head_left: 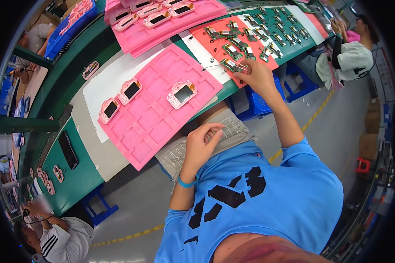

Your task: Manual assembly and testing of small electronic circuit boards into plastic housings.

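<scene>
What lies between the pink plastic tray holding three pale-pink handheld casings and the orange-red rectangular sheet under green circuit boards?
In the head view, a flat white sheet lies between them, with small black wire tips over it.

Across your blue shirt (pixel 285 204), lower centre of the frame, run large black characters (pixel 226 196), with a small black mark (pixel 191 240) nearby. Your grey shorts (pixel 221 117), mid-frame, carry white-outlined capital letters (pixel 232 127).

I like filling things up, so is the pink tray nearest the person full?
Partly full: the tray holds three pink devices, while many pockets look bare.
</scene>
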A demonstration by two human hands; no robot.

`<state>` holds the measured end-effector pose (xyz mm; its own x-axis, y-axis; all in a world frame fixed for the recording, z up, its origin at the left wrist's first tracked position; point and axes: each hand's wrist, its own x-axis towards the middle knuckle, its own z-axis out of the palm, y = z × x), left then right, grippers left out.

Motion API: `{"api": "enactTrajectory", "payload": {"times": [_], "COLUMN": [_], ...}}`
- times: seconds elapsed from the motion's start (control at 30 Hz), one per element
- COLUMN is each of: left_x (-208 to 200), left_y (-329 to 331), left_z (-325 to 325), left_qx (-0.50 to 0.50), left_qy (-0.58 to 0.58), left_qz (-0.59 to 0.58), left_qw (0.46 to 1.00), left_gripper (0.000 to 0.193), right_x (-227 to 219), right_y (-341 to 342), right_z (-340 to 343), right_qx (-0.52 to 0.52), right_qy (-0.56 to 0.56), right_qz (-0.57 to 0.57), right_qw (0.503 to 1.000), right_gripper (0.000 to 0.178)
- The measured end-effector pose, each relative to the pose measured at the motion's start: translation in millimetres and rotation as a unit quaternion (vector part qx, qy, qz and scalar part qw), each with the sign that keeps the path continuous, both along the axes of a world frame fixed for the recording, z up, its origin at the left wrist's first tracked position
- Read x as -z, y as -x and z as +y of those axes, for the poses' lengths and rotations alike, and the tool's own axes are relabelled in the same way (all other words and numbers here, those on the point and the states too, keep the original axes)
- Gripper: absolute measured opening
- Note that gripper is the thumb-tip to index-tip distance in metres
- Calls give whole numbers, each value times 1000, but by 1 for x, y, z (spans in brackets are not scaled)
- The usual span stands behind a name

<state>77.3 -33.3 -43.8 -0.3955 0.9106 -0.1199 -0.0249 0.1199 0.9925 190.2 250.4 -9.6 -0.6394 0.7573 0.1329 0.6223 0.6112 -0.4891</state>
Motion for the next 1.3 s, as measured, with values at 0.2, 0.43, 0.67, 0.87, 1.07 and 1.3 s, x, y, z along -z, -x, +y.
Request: {"api": "enactTrajectory", "payload": {"times": [0.2,0.43,0.67,0.87,1.07,1.3], "left_x": [-5,6,-2,-21,-65,-74], "left_y": [-9,-30,10,65,83,104], "left_z": [39,55,9,-17,-13,43], "left_qx": [4,-212,-308,-243,-188,-110], "left_qy": [-81,-132,-231,-104,25,173], "left_qz": [-197,-207,-284,-169,-112,42], "left_qw": [977,946,878,950,975,978], "left_gripper": [32,36,29,26,24,22], "right_x": [7,1,4,36,43,39], "right_y": [-13,-27,-23,-20,-12,14], "right_z": [-27,-132,-152,-127,-97,-77], "right_qx": [-11,-79,-143,-164,-157,-154], "right_qy": [260,229,384,403,528,591], "right_qz": [236,227,249,217,278,282], "right_qw": [936,943,878,874,787,740], "right_gripper": [29,48,41,23,26,27]}}
